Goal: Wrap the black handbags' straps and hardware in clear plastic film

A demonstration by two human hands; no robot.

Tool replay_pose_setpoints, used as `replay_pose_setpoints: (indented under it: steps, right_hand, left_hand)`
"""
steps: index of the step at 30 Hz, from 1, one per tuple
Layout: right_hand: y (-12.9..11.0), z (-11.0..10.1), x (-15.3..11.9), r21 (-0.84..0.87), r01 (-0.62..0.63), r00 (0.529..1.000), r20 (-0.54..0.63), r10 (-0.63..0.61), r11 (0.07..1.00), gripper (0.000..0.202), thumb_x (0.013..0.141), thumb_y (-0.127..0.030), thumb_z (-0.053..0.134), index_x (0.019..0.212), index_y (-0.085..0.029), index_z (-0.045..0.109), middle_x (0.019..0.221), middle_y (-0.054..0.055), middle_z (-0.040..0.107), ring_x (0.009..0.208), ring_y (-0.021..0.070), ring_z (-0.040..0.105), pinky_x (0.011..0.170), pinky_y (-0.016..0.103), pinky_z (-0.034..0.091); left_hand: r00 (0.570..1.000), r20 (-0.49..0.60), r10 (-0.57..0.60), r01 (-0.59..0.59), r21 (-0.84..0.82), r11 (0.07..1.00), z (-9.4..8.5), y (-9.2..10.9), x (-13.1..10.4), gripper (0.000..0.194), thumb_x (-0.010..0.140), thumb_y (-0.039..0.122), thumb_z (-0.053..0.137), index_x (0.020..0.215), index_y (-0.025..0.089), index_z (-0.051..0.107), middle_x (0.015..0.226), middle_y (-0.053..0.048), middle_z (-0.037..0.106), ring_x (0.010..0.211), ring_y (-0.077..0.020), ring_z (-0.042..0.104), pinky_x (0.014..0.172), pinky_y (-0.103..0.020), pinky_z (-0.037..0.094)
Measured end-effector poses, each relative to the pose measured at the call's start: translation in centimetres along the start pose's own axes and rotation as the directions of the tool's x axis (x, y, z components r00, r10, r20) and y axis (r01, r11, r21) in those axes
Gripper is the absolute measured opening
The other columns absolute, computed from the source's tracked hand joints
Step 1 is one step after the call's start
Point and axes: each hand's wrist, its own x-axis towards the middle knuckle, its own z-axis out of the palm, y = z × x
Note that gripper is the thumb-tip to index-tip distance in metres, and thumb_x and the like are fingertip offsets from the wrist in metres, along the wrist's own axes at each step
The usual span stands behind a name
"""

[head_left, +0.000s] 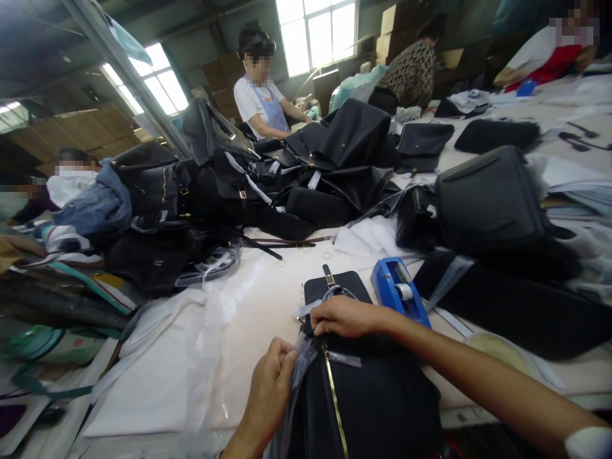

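Note:
A black bag (382,401) with a gold zipper lies at the table's front edge, its flap with a gold buckle spread away from me. My left hand (275,376) is closed on clear plastic wrap (302,363) along the bag's left side. Above the bag, just right of it, my right hand (342,317) is closed too, its fingertips pinching the plastic near the flap. A short piece of clear tape (345,360) lies on the bag beside the zipper. Right behind my right forearm stands a blue tape dispenser (399,290).
Black bags (354,134) are heaped across the back of the pale table (248,319). At the right are a large black bag (488,197) and a flat black piece (516,306). White sheeting (153,376) lies at the left. Several people are around the table.

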Motion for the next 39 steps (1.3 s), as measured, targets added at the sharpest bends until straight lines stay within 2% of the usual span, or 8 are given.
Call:
replay_pose_setpoints:
  steps: [8, 14, 17, 22, 28, 33, 35, 39]
  right_hand:
    - [1.4, -1.0, -0.6, 0.214, 0.056, 0.997, 0.042, -0.066, 0.975, 0.017, 0.092, -0.026, 0.052, 0.098, -0.016, 0.065, 0.089, 0.001, 0.066, 0.08, 0.0132, 0.059, 0.071, 0.021, 0.039]
    - [0.5, -0.8, 0.2, 0.116, 0.07, 0.981, 0.171, -0.09, 0.991, 0.013, 0.089, -0.024, 0.056, 0.091, -0.016, 0.066, 0.078, -0.001, 0.063, 0.07, 0.0115, 0.054, 0.062, 0.02, 0.035]
    - [0.0, -0.2, 0.3, 0.005, 0.0, 0.991, 0.131, -0.001, 1.0, 0.012, 0.086, -0.024, 0.06, 0.092, -0.016, 0.066, 0.079, 0.001, 0.064, 0.07, 0.0126, 0.053, 0.059, 0.021, 0.033]
    - [0.9, -0.9, -1.0, 0.021, -0.023, 0.997, 0.073, 0.022, 1.0, 0.027, 0.087, -0.033, 0.06, 0.109, -0.019, 0.062, 0.093, 0.003, 0.068, 0.081, 0.0162, 0.059, 0.065, 0.022, 0.037]
    - [1.6, -0.6, -1.1, -0.1, -0.094, 0.995, 0.021, 0.096, 0.991, 0.012, 0.084, -0.027, 0.062, 0.09, -0.018, 0.067, 0.09, 0.004, 0.067, 0.084, 0.0179, 0.058, 0.068, 0.024, 0.036]
    - [1.8, 0.9, -0.9, -0.041, -0.058, 0.997, -0.054, 0.056, 0.997, 0.013, 0.085, -0.024, 0.061, 0.094, -0.017, 0.066, 0.094, 0.004, 0.065, 0.088, 0.0173, 0.059, 0.072, 0.024, 0.039]
    - [2.2, 0.9, -1.6, -0.073, -0.145, 0.981, -0.142, 0.133, 0.987, 0.017, 0.084, -0.022, 0.06, 0.1, -0.017, 0.065, 0.1, 0.006, 0.064, 0.092, 0.0187, 0.059, 0.074, 0.025, 0.039]
    - [2.7, 0.9, -3.3, -0.197, -0.404, 0.894, -0.29, 0.341, 0.893, 0.023, 0.081, -0.014, 0.057, 0.104, -0.015, 0.062, 0.101, 0.01, 0.065, 0.091, 0.0231, 0.061, 0.071, 0.028, 0.04]
  left_hand:
    - [0.983, 0.169, -0.073, 0.122, -0.297, 0.947, 0.4, 0.4, 0.8, 0.027, 0.092, 0.047, 0.043, 0.084, 0.022, 0.047, 0.061, 0.006, 0.052, 0.057, -0.0132, 0.053, 0.054, -0.022, 0.038]
    - [0.984, 0.167, -0.06, 0.102, -0.258, 0.961, 1.1, 1.1, 1.5, 0.028, 0.091, 0.046, 0.047, 0.081, 0.02, 0.048, 0.059, 0.007, 0.045, 0.054, -0.0096, 0.038, 0.05, -0.021, 0.027]
    - [0.989, 0.142, -0.046, 0.08, -0.245, 0.966, 1.8, 1.3, 1.7, 0.027, 0.091, 0.045, 0.046, 0.082, 0.02, 0.049, 0.06, 0.007, 0.046, 0.056, -0.0104, 0.039, 0.052, -0.022, 0.028]
    - [0.995, 0.087, -0.056, 0.071, -0.181, 0.981, 2.3, 1.0, 2.1, 0.029, 0.091, 0.046, 0.046, 0.079, 0.02, 0.049, 0.057, 0.007, 0.045, 0.053, -0.0108, 0.037, 0.05, -0.023, 0.027]
    - [0.998, 0.031, -0.048, 0.051, -0.116, 0.992, 2.8, 1.1, 3.0, 0.027, 0.09, 0.044, 0.046, 0.078, 0.02, 0.049, 0.057, 0.007, 0.046, 0.054, -0.0116, 0.042, 0.051, -0.022, 0.029]
    - [1.0, 0.025, -0.015, 0.017, -0.07, 0.997, 3.8, 1.9, 4.6, 0.024, 0.088, 0.04, 0.047, 0.075, 0.02, 0.049, 0.056, 0.007, 0.046, 0.052, -0.0115, 0.042, 0.049, -0.021, 0.03]
    - [1.0, 0.014, -0.01, 0.01, -0.04, 0.999, 4.0, 2.2, 5.2, 0.024, 0.087, 0.04, 0.047, 0.074, 0.02, 0.049, 0.055, 0.006, 0.048, 0.05, -0.0119, 0.044, 0.049, -0.022, 0.031]
    - [1.0, -0.006, 0.031, -0.03, 0.074, 0.997, 4.1, 2.7, 5.5, 0.025, 0.088, 0.04, 0.044, 0.074, 0.021, 0.05, 0.057, 0.004, 0.054, 0.052, -0.0139, 0.049, 0.05, -0.023, 0.032]
